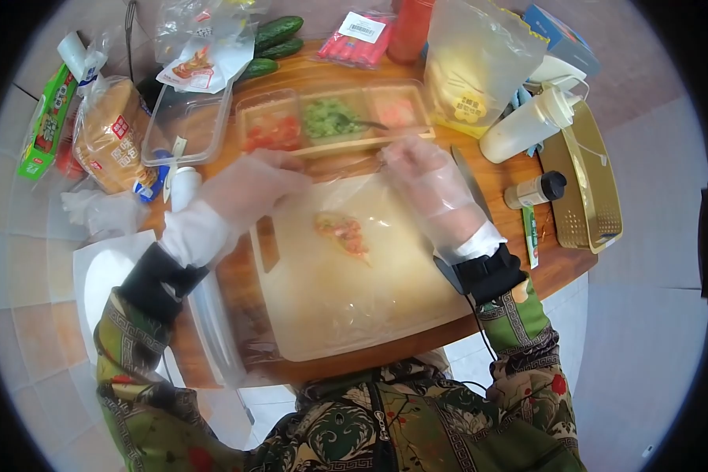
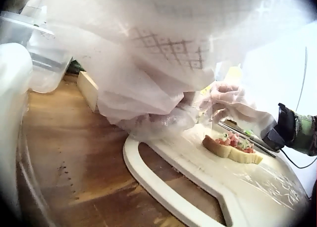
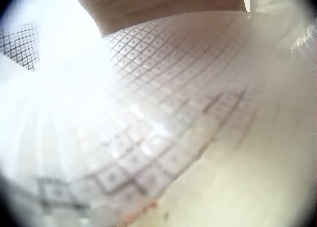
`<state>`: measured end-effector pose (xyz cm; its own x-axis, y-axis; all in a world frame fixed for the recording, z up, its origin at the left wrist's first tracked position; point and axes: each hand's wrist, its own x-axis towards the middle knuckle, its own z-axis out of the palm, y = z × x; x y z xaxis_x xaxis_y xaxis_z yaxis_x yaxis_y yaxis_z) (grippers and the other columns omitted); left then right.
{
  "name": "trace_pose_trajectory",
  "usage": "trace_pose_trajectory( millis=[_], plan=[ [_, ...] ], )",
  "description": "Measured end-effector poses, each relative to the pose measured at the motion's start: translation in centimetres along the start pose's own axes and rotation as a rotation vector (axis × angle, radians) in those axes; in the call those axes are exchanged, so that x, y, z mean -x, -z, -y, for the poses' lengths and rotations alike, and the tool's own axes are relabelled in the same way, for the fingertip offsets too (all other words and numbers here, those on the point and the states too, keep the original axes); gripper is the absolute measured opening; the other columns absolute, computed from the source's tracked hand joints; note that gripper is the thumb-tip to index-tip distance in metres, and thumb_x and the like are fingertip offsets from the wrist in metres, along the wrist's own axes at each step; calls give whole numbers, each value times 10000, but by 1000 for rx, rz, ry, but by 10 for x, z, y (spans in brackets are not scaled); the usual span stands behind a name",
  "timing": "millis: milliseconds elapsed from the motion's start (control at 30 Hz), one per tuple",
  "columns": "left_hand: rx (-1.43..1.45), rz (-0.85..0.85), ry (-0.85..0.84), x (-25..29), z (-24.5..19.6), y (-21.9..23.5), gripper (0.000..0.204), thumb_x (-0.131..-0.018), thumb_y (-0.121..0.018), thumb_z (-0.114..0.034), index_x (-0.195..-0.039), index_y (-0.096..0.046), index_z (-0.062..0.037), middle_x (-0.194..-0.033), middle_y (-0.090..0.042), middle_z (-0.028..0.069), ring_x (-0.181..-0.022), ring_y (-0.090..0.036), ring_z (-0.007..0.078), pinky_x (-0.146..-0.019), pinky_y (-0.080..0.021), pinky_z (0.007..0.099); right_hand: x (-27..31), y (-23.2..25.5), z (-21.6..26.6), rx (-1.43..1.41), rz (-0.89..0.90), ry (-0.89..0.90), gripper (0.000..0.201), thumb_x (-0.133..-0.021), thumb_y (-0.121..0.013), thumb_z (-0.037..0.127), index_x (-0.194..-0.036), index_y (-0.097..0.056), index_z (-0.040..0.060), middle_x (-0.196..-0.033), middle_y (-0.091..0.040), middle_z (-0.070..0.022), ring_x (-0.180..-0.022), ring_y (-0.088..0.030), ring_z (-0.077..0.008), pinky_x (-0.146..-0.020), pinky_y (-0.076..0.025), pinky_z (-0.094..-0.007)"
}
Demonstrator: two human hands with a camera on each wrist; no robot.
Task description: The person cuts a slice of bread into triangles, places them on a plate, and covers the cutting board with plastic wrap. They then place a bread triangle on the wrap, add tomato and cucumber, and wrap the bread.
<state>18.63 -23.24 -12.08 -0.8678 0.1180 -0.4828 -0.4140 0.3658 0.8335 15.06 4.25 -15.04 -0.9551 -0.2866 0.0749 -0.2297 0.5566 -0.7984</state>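
On the cream cutting board (image 1: 291, 315) sits a piece of bread topped with chopped red and green filling (image 1: 344, 234); its cut side shows in the left wrist view. Clear plastic wrap (image 2: 275, 185) lies shiny and wrinkled beneath and around the bread. My left hand (image 1: 256, 185), in a thin clear glove, pinches the wrap's far edge at the board's upper left. Opposite it, my gloved right hand (image 1: 433, 185) curls its fingers on the wrap at the upper right. Glove plastic and a patterned sleeve cover fill the right wrist view, hiding the fingertips there.
Beyond the board stands a divided tray (image 1: 334, 149) of chopped red, green and pink food with a spoon. A knife (image 1: 472, 185) lies along the board's right side. Further right are a squeeze bottle (image 1: 527, 126), a seasoning jar (image 1: 533, 191) and a basket (image 1: 582, 177). Bagged bread (image 1: 114, 134) stands left.
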Motion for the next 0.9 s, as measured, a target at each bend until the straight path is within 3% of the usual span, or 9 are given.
trace_pose_trajectory(
  millis=[67, 133, 167, 233, 333, 467, 667, 800, 900],
  plan=[
    [-42, 78, -37, -2, 1, 5, 459, -927, -720, -233, -1279, -628, 46, -768, -563, -23, -676, -510, 80, -622, -399, 244, 3, 1, 1, -85, 4, 24, 151, -979, -604, 162, -933, -642, 23, -785, -659, -131, -754, -635, -212, -743, -509, -353],
    [-8, 103, -46, -2, -2, 7, 252, -922, -662, -262, -939, -677, -11, -789, -636, 38, -682, -549, 97, -637, -437, 264, 3, 1, 2, -109, -1, 20, 143, -982, -610, 154, -939, -642, 22, -798, -659, -118, -771, -629, -187, -750, -507, -346],
    [-8, 104, -46, -2, -2, 8, 252, -922, -662, -262, -939, -677, -11, -789, -636, 38, -682, -549, 97, -637, -437, 264, 3, 1, 3, -131, -6, 16, 135, -985, -615, 145, -944, -642, 20, -811, -659, -106, -788, -624, -163, -758, -506, -338],
    [79, 80, -4, -2, -2, 11, 423, -962, -684, -315, -1192, -666, 40, -683, -536, -9, -618, -480, 110, -585, -377, 264, 6, 3, 10, -143, -10, 7, 116, -985, -627, 132, -951, -642, 21, -834, -668, -98, -795, -615, -154, -763, -504, -328],
    [182, 48, 154, -2, -8, 10, 434, -980, -662, -383, -1118, -690, 27, -619, -510, -14, -572, -465, 112, -551, -362, 271, 6, 0, 7, -189, -11, -7, 78, -991, -639, 102, -968, -640, 27, -866, -677, -73, -804, -602, -134, -767, -504, -310],
    [219, 57, 212, -2, -10, 8, 451, -982, -660, -432, -1077, -705, 6, -596, -505, -21, -545, -455, 101, -523, -337, 263, 5, -3, -2, -351, 41, -95, 56, -1020, -616, 80, -983, -632, 42, -883, -668, -13, -829, -598, -96, -780, -504, -283],
    [253, 83, 96, 4, -16, 2, 390, -956, -706, -442, -1053, -693, -64, -609, -456, -52, -539, -395, 64, -507, -257, 248, 8, -5, 0, -605, 60, -136, 108, -1032, -619, 120, -949, -601, 53, -901, -642, 8, -873, -581, -77, -818, -485, -253],
    [306, 37, 31, 2, -12, 0, 252, -934, -748, -335, -983, -668, -101, -661, -452, -74, -559, -380, 55, -526, -250, 249, 11, 2, 6, -561, 104, -147, 126, -1036, -607, 147, -954, -594, 52, -906, -640, 0, -887, -580, -77, -820, -483, -249],
    [308, 37, -2, 8, -17, 0, 202, -933, -749, -283, -969, -666, -102, -694, -485, -71, -578, -397, 50, -541, -266, 244, 15, 9, 10, -465, 147, -101, 193, -1069, -585, 250, -1049, -613, 61, -969, -647, -17, -930, -601, -126, -886, -472, -300]
  ],
)
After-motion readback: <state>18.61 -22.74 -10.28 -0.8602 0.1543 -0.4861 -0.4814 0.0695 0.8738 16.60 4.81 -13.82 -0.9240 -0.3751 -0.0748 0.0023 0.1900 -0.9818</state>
